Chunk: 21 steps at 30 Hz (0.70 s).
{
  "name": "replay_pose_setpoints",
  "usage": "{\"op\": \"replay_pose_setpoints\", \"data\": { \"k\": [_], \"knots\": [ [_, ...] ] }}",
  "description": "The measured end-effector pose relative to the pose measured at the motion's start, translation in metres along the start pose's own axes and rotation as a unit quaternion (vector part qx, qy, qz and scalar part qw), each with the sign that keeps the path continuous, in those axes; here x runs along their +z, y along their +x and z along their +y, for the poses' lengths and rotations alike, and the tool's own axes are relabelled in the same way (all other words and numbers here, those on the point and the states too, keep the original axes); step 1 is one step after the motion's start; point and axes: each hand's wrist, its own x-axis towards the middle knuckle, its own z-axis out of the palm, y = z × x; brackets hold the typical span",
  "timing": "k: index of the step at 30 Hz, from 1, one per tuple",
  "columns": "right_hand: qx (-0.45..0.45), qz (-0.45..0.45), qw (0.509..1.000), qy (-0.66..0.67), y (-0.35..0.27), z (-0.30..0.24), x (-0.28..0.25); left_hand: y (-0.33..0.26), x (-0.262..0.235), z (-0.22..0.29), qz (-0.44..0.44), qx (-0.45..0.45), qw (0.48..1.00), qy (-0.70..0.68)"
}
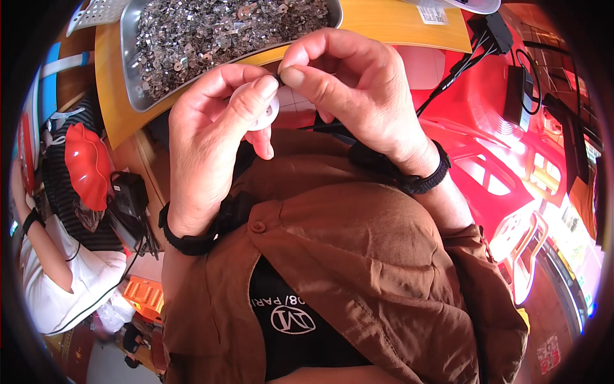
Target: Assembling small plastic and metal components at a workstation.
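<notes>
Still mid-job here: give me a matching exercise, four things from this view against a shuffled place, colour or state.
1. white round piece
2. metal tray
3. yellow board
4. wavy-edged object at left

A. under the tray
B. red
C. held in the left hand
D. heaped with small metal pieces

Pairs: 1-C; 2-D; 3-A; 4-B

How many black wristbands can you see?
3. One black wristband is around the camera wearer's left wrist, a second wristband around their right wrist, and a third wristband on another person at the far left. More could be hidden.
</notes>
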Motion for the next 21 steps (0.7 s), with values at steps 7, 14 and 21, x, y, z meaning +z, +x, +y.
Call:
{"op": "replay_pose_setpoints", "data": {
  "k": [7,14,21],
  "knots": [
    [-0.299,0.079,0.921,-0.237,0.012,0.019,-0.006,0.002,-0.007,-0.002,-0.021,-0.036,0.996,-0.076],
    [-0.408,0.060,0.860,-0.301,0.012,0.017,-0.009,0.001,-0.010,-0.004,-0.051,-0.091,0.986,-0.127],
    [-0.411,0.069,0.841,-0.344,0.010,0.019,-0.013,0.002,-0.005,-0.003,-0.054,-0.085,0.990,-0.099]
  ]
}}
